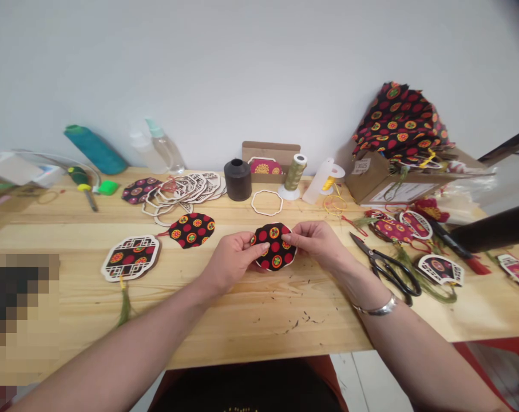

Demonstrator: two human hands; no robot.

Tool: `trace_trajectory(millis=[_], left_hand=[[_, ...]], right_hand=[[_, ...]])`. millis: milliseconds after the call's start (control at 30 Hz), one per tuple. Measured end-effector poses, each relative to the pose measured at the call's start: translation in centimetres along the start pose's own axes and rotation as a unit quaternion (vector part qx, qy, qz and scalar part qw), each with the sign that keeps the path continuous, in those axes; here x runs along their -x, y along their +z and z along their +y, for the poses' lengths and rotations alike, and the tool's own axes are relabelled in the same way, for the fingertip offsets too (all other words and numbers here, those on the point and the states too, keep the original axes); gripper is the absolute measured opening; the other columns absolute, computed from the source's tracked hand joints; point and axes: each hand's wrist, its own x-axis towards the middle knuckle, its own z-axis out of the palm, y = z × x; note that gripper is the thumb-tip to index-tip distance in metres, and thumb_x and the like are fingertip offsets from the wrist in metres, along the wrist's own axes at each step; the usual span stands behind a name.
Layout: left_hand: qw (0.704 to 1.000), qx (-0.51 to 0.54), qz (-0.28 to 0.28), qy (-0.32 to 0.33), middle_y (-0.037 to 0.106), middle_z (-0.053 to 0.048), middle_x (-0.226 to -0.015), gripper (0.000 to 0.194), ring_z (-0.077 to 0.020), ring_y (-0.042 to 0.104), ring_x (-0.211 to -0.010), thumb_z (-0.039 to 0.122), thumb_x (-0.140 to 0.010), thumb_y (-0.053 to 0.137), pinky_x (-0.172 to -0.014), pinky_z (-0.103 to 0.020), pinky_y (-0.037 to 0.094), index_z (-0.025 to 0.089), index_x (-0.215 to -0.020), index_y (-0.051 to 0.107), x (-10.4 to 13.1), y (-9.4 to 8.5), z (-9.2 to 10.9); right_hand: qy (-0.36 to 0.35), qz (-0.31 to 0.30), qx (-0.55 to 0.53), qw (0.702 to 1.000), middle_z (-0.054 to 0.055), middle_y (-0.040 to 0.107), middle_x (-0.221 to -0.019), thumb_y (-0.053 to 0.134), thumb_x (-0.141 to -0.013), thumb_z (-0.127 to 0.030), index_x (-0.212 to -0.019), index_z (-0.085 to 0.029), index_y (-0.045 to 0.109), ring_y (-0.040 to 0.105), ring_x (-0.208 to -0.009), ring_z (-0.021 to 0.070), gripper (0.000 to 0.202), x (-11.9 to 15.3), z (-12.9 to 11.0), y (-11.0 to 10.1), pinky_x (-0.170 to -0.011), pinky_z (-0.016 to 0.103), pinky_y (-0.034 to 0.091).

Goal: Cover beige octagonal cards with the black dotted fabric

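Between my hands is a black fabric-covered disc (275,247) with red dots and flower medallions, a pale rim showing along its lower edge. My left hand (233,257) pinches its left side, thumb on top. On the opposite side, my right hand (317,243) grips the edge between thumb and fingers. Behind the disc lies a thin pale wooden ring frame (266,202). To the left rest a scalloped piece of the same fabric (192,230) and a wooden lattice pendant (131,257) with a green tassel (125,306). Black-handled scissors (390,269) lie right of my right forearm.
Stacked wooden frames (194,189), a black jar (237,180), a green thread spool (296,174) and a white bottle (318,182) line the back. A cardboard box (373,177) heaped with patterned fabric (403,123) stands right, near finished pendants (440,270). Dark scraps (300,323) litter the front.
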Motion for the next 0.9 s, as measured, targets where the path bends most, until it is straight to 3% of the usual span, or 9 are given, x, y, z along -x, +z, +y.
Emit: trace_trajectory(millis=[567, 767, 900], left_hand=[[1.0, -0.018, 0.006, 0.024, 0.069, -0.001, -0.067, 0.025, -0.0134, 0.064, -0.061, 0.037, -0.072, 0.074, -0.062, -0.027, 0.055, 0.013, -0.073, 0.066, -0.3, -0.4, -0.5], [0.997, -0.062, -0.005, 0.035, 0.069, 0.0, -0.069, 0.026, -0.0159, 0.066, -0.066, 0.04, -0.075, 0.07, -0.067, -0.03, 0.054, 0.015, -0.077, 0.066, -0.3, -0.7, -0.8], [0.996, -0.081, -0.01, 0.036, 0.071, -0.001, -0.073, 0.024, -0.0155, 0.065, -0.067, 0.037, -0.074, 0.071, -0.065, -0.027, 0.053, 0.016, -0.084, 0.07, 0.1, -0.4, -0.5]], right_hand=[[-0.006, -0.026, 0.011, 1.0, -0.001, 0.056, -0.056, 0.074, -0.063, -0.043, -0.062, -0.015, 0.061, 0.044, -0.052, 0.0098, 0.03, 0.2, -0.1, -0.1, -0.052, 0.026, 0.031], [-0.003, -0.042, 0.006, 0.999, -0.001, 0.056, -0.055, 0.069, -0.071, -0.046, -0.064, -0.014, 0.064, 0.043, -0.051, 0.0092, 0.033, 0.7, -0.8, -0.2, -0.051, 0.026, 0.031], [-0.013, -0.01, -0.003, 1.0, 0.001, 0.063, -0.065, 0.074, -0.066, -0.041, -0.072, -0.015, 0.066, 0.049, -0.057, 0.0102, 0.028, 0.7, -1.2, 0.1, -0.054, 0.026, 0.038]])
